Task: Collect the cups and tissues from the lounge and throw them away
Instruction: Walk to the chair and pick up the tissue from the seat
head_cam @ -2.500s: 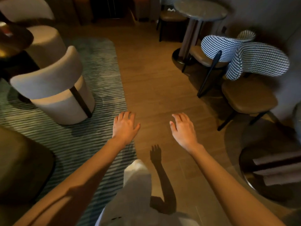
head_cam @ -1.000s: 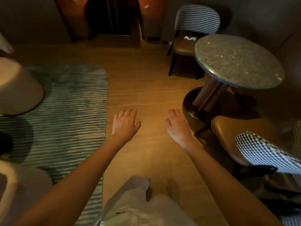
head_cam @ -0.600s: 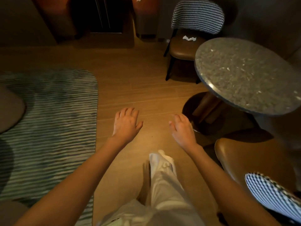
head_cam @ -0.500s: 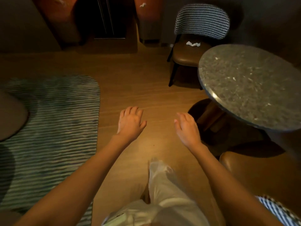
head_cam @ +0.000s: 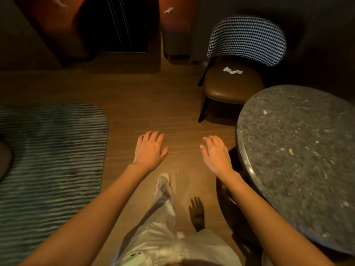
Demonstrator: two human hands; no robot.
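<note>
A crumpled white tissue (head_cam: 232, 70) lies flat on the brown seat of the houndstooth-backed chair (head_cam: 230, 87), well ahead of the empty, spread right hand (head_cam: 216, 156). Two more small white tissues (head_cam: 168, 10) show far ahead, in the dark, one beyond the left hand (head_cam: 149, 150).

chair (head_cam: 233, 87) with tissue (head_cam: 232, 70) now nearer

A dim lounge: houndstooth chair (head_cam: 244, 39), round stone table (head_cam: 299, 160), striped rug (head_cam: 50, 150), wood floor (head_cam: 146, 104)
</note>
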